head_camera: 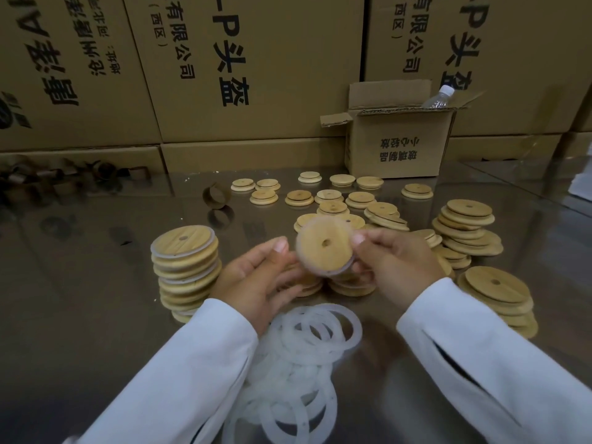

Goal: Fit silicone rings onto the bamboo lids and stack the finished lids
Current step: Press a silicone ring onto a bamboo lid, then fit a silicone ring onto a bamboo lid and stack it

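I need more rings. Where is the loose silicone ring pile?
Head view: the ring pile lies bottom centre on the table, just nearer than the left hand and the right hand holding a lid.
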### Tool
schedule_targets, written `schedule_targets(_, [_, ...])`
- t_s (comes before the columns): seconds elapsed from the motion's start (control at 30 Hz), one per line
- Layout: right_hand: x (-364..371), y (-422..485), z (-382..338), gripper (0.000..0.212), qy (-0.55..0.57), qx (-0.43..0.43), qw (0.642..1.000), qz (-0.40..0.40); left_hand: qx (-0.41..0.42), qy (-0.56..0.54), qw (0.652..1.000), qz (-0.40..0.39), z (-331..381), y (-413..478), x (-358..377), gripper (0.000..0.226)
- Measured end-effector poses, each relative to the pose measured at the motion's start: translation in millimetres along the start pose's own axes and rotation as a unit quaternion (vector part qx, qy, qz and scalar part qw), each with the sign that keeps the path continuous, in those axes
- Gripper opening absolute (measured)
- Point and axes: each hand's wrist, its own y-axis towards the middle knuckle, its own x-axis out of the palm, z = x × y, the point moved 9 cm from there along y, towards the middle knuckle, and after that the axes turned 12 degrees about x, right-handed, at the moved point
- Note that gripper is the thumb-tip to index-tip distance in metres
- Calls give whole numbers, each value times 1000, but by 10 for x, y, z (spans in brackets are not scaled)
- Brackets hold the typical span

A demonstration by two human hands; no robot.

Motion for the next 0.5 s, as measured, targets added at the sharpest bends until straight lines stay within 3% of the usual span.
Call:
schedule_targets(0.17, [-496,227,209,24,127,81,979,140,26,18,999,40,54,25,-81,18])
schedule_targets(0.33, [-434,292,269,5,32,69,987,144,37,25,998,50,63,32,-115,16])
schedule_targets(0.5, [-262,254,232,15,-62,17,987,149,89,141,985,37,129,40,-120,13])
